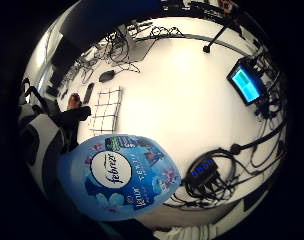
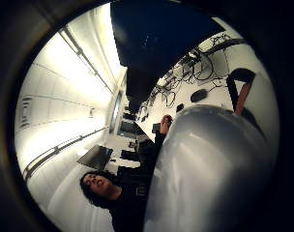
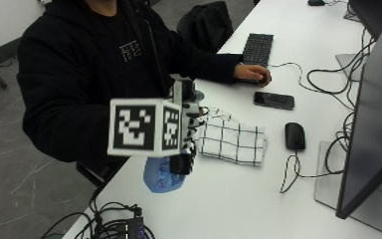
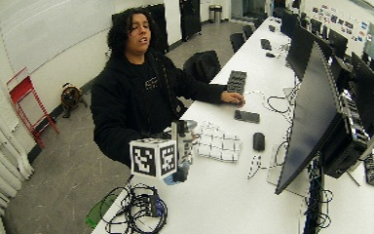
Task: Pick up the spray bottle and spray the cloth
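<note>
- The gloved right hand (image 3: 183, 149) grips the blue spray bottle (image 3: 162, 178) above the counter (image 3: 244, 199).
- Bottle: likely rigid, smooth plastic; best held at its neck.
- Checked cloth (image 3: 234, 141): soft, limp.

From across the white table (image 3: 244, 199) we look down closely at the white black-checked cloth (image 3: 234, 142); our wider view sits higher and farther back. Both palm cameras press near the blue labelled spray bottle (image 1: 119, 175), one facing the table, the other the ceiling.
</note>
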